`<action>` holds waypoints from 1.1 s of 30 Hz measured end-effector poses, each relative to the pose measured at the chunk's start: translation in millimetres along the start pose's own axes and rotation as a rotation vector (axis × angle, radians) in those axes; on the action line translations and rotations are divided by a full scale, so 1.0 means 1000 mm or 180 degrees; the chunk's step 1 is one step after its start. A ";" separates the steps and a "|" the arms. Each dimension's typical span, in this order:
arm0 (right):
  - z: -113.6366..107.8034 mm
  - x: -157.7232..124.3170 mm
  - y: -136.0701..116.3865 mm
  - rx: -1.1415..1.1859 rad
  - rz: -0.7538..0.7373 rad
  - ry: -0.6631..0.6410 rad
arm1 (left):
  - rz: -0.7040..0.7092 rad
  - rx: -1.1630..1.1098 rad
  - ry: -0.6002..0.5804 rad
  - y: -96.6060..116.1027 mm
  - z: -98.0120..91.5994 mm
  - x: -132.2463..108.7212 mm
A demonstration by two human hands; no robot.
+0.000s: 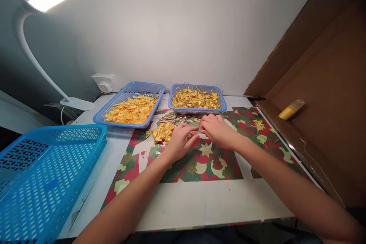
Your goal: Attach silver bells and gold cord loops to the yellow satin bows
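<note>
My left hand [180, 143] hovers over the middle of the patterned table cover, its thumb and forefinger apart and nothing visible between them. Close to its fingertips is my right hand [219, 131], fingers curled together; whatever they pinch is hidden. Just left of my left hand lies a small pile of yellow ribbon bows [162, 132]. Beyond both hands, several shiny silver bells or beads [183, 118] lie loose among thin gold strips.
Behind stand a blue basket of yellow bows [130, 110] and a second basket of bows with gold ties [196, 98]. A larger blue basket [54, 183] is at left, under a lamp [42, 68]. Cardboard [320, 95] walls the right side, near a small yellow-filled bottle [291, 109].
</note>
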State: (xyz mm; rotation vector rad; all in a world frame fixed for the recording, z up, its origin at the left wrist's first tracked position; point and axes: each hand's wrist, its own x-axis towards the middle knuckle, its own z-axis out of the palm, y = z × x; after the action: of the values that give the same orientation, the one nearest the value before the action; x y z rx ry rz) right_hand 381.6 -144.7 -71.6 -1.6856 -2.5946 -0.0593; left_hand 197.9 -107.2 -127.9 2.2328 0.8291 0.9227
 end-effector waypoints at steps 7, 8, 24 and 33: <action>-0.009 0.004 -0.007 0.0193 -0.0012 0.0159 | -0.0618 -0.1264 0.0128 0.002 0.001 -0.004; -0.005 0.000 -0.001 0.0223 0.0163 0.0244 | -0.0750 -0.1458 0.0254 -0.001 0.001 -0.003; 0.042 -0.005 0.030 0.0280 0.1408 0.0204 | -0.1812 -0.3375 0.0665 -0.015 0.006 0.001; 0.074 -0.031 -0.043 0.0759 0.0553 -0.0199 | -0.1877 -0.3569 0.0608 -0.017 0.003 0.000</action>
State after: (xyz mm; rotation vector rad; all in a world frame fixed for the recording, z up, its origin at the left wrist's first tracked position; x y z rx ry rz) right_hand 353.0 -185.9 -147.2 -1.8387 -2.3702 0.3008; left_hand 194.5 -97.1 -141.4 0.8854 0.7119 0.9545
